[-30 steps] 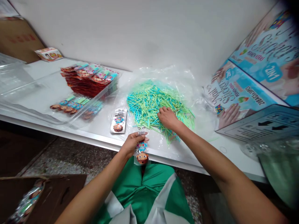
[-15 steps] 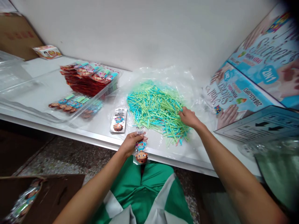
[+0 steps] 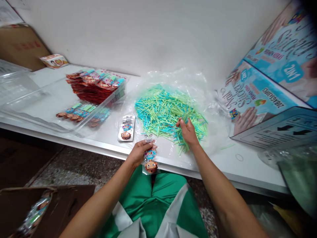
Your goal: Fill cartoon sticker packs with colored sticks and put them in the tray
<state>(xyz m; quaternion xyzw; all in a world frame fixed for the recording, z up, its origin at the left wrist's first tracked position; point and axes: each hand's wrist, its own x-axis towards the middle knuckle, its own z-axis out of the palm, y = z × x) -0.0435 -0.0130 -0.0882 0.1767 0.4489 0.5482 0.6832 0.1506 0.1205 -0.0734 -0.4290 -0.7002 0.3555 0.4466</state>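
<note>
The left hand [image 3: 140, 152] is closed, thumb over fingers, on a flat clear-plastic packet printed with a brown cartoon face [image 3: 151, 165], at the front edge of the white worktop [image 3: 223, 160]. The right hand [image 3: 188, 131] is closed, thumb against fingers, on a small bunch of thin blue and green sticks [image 3: 185, 116]. It is at the blue-and-green stick pile [image 3: 158, 110], between the worktop's front and rear edges.
</note>
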